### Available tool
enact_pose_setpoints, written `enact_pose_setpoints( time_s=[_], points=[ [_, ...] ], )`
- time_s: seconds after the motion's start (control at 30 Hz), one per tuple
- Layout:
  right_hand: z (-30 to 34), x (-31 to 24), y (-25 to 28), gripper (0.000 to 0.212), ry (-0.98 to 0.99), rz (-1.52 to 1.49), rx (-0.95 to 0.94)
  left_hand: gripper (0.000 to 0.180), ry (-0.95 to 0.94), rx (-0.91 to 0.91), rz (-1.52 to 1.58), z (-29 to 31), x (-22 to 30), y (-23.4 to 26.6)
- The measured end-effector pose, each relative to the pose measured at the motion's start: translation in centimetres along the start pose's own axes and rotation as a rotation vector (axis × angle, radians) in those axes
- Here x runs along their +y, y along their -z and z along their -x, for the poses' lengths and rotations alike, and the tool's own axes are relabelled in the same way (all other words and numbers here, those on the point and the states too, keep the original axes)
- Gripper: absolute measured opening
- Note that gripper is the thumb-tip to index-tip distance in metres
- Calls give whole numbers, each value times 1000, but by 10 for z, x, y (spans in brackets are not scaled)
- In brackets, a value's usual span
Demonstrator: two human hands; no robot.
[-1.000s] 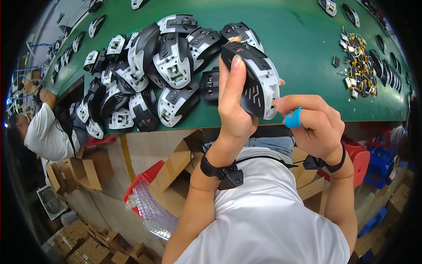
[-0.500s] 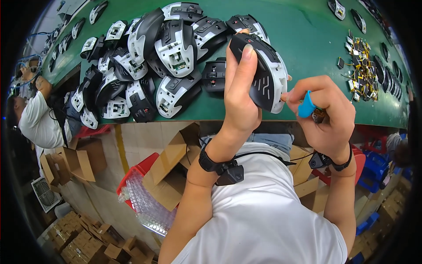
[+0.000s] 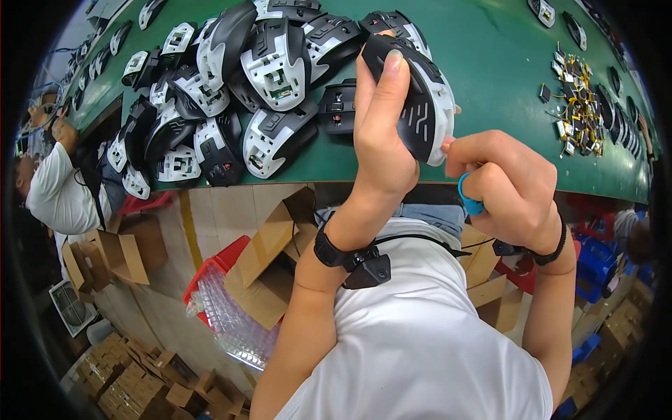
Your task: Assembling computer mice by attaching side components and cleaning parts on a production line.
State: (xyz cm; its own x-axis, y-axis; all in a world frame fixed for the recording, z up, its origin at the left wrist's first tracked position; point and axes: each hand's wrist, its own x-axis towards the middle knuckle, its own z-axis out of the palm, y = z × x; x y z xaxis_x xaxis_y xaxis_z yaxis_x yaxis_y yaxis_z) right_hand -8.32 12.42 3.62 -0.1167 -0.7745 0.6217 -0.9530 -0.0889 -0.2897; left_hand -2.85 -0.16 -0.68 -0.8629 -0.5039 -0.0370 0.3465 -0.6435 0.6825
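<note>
My left hand grips a black-and-white computer mouse shell above the table's near edge, its thumb along the black side with the slots. The shell stands tilted, its white edge toward my right hand. My right hand is curled at the shell's lower end, fingertips touching or nearly touching it; whatever they pinch is hidden. A blue band circles one finger of that hand. To the left lies a heap of similar mouse shells, several showing small green circuit boards. One dark shell sits just behind my left hand.
Wired battery packs lie piled on the right of the green table, beside a row of shells. Below the edge are open cardboard boxes and a red bin with bubble wrap. Another person is at the left.
My right hand has turned and its fingers have curled in, so the blue band now faces differently. The mouse shell stays in my left hand; the view has shifted slightly.
</note>
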Motion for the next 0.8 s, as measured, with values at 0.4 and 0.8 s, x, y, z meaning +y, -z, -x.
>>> enact_pose_setpoints(
  time_s=[0.4, 0.8],
  points=[
    [7, 1, 15, 26, -222, -149, -47, 28, 84, -52, 33, -4, -8, 3],
    [12, 4, 3, 23, -187, -88, 45, 28, 144, -40, 69, -4, -2, -4]
  ],
)
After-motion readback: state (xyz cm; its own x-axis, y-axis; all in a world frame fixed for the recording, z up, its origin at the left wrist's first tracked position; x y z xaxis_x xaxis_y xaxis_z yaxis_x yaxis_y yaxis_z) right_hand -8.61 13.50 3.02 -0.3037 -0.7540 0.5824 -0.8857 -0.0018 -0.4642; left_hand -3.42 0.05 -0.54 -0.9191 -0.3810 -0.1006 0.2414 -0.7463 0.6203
